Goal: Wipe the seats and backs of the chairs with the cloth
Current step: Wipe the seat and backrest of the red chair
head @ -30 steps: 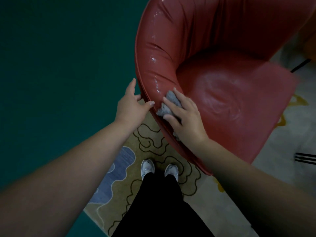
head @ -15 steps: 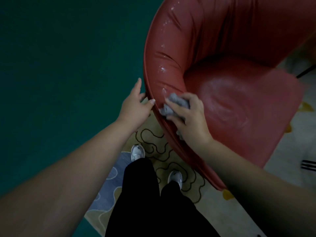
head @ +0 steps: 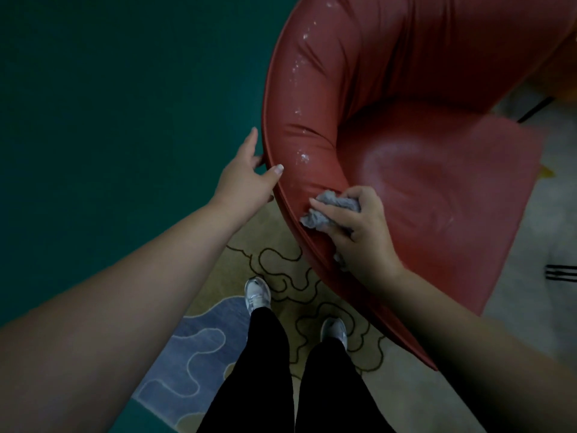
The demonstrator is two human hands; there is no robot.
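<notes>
A red padded tub chair (head: 390, 89) fills the upper right, its curved back glossy with wet spots and its seat (head: 437, 189) smeared pale. My right hand (head: 359, 226) grips a crumpled grey cloth (head: 324, 210) and presses it on the inner side of the chair's back, near the rim at its lower left. My left hand (head: 246, 176) holds the outer rim of the back, thumb on the inside edge and fingers behind it.
A dark green wall or floor area (head: 125, 104) lies to the left. I stand on a beige rug (head: 281, 267) with brown squiggles and a blue patch; my white shoes (head: 257, 292) are close to the chair. Black chair legs (head: 560, 271) show at right.
My right hand has curled tighter on the cloth and slid slightly along the inner back. My feet stepped apart and the view shifted; the left hand stayed on the rim.
</notes>
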